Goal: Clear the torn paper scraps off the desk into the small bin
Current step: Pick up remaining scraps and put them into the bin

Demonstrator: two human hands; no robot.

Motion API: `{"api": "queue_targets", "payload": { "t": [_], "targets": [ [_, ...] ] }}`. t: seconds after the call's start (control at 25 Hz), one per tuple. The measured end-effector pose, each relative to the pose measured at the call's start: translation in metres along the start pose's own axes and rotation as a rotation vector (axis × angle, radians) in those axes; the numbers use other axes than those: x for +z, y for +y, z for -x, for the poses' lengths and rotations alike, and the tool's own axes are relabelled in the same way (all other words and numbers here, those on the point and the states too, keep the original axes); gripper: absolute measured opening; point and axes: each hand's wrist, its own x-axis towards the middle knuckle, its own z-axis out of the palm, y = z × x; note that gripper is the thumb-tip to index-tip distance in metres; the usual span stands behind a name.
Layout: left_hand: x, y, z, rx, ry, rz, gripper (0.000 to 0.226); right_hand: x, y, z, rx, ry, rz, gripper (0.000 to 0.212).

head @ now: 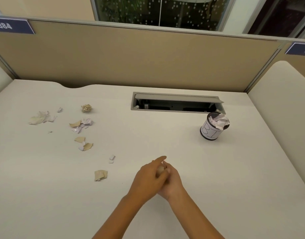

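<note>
My two hands meet low in the middle of the white desk (182,161). My left hand (148,178) lies over my right hand (175,183), and a small pale paper scrap (160,169) shows between them, mostly hidden. The small bin (210,131), a round cup with a hand-lettered white label, stands far right of my hands with white scraps sticking out of its top. Torn scraps lie on the left: a crumpled tan ball (86,107), a pale pile (42,117), a tan-and-white cluster (82,125), another cluster (83,144), small white bits (111,158) and a tan piece (100,175).
An open cable tray (176,102) with a raised grey lid is sunk into the desk just behind the bin. A tan partition (131,57) closes off the back, with side panels at left and right.
</note>
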Motion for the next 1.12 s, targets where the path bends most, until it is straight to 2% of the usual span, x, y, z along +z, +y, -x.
{"api": "queue_targets", "payload": {
  "t": [0.12,0.24,0.36,0.44,0.52,0.6,0.64,0.68,0.72,0.84,0.92,1.12],
  "targets": [
    [-0.015,0.001,0.001,-0.011,-0.028,0.042,0.040,0.001,-0.002,0.001,-0.042,0.035,0.011,0.020],
    [-0.028,-0.001,0.002,-0.017,-0.050,0.245,0.036,0.007,-0.002,0.004,-0.016,0.021,-0.068,0.019],
    [-0.040,-0.012,-0.005,0.011,0.070,0.360,0.033,0.013,0.000,0.004,0.035,0.031,-0.142,0.016],
    [-0.052,-0.030,-0.008,0.011,0.280,0.280,0.024,0.012,-0.002,0.003,0.039,0.059,-0.162,0.012],
    [-0.069,-0.065,-0.006,-0.079,0.400,-0.053,0.027,0.007,-0.007,0.003,0.027,0.089,-0.166,0.009],
    [-0.088,-0.107,0.004,-0.355,0.282,-0.455,0.044,-0.002,-0.012,0.004,0.015,0.120,-0.153,0.008],
    [-0.095,-0.122,0.010,-0.506,0.207,-0.542,0.053,-0.008,-0.015,0.005,0.012,0.132,-0.145,0.009],
    [-0.100,-0.132,0.015,-0.589,0.168,-0.553,0.058,-0.013,-0.017,0.006,0.011,0.143,-0.137,0.009],
    [-0.102,-0.138,0.016,-0.597,0.173,-0.517,0.059,-0.019,-0.019,0.007,0.011,0.154,-0.130,0.009],
    [-0.096,-0.138,0.008,-0.491,0.234,-0.396,0.044,-0.035,-0.021,0.009,0.006,0.201,-0.122,0.010],
    [-0.094,-0.135,0.001,-0.493,0.230,-0.369,0.032,-0.042,-0.021,0.010,0.005,0.215,-0.122,0.010],
    [-0.104,-0.135,-0.015,-0.431,0.201,-0.295,0.032,-0.047,-0.020,0.011,0.027,0.216,-0.109,0.010]
  ]
}}
